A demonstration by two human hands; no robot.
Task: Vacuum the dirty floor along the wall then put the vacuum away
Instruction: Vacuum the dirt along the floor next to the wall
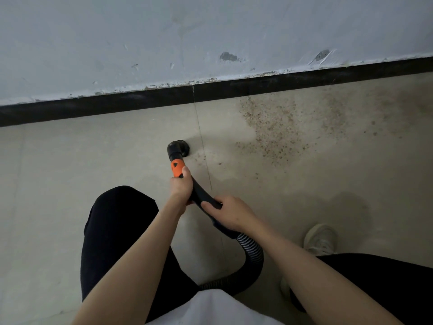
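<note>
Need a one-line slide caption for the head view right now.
Both hands, left hand and right hand, grip the black-and-orange vacuum wand, round nozzle beside gritty brown dirt.

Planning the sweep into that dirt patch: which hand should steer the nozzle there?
Left. The left hand grips the wand just behind the nozzle; the right hand holds farther back, near the hose.

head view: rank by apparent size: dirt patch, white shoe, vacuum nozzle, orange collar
1. dirt patch, by far largest
2. white shoe
3. vacuum nozzle
4. orange collar
The nozzle and collar look close; nearness to the camera makes ranking them unsure.
</note>
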